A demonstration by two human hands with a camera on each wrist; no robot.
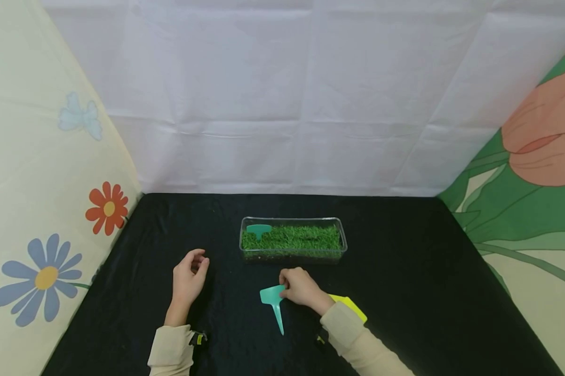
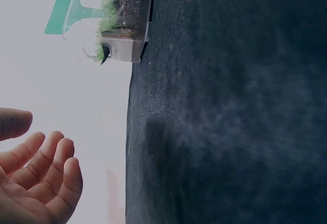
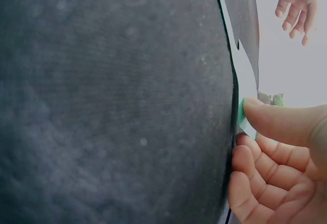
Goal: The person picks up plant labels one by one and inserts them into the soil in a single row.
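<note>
— Black cloth (image 1: 404,292) covers your table, with white sheeting behind and flowered fabric at both sides. What is your right hand (image 1: 301,287) doing?

— It pinches the head of a teal tag (image 1: 274,302) between thumb and curled fingers. The tag lies on the cloth just in front of the tray (image 1: 341,235), its pointed stem aimed back toward you.

— And your left hand (image 1: 188,277)?

— It rests on the cloth, in front of the tray and off to its left, fingers loosely curled, holding nothing.

— What sits in the tray?

— Grass (image 1: 301,237) fills it, and a second tag (image 1: 258,230) stands planted at its left end.

— Anything else near the tray?

— A yellow tag (image 1: 353,307) lies in front of it, partly hidden under your right wrist.
</note>
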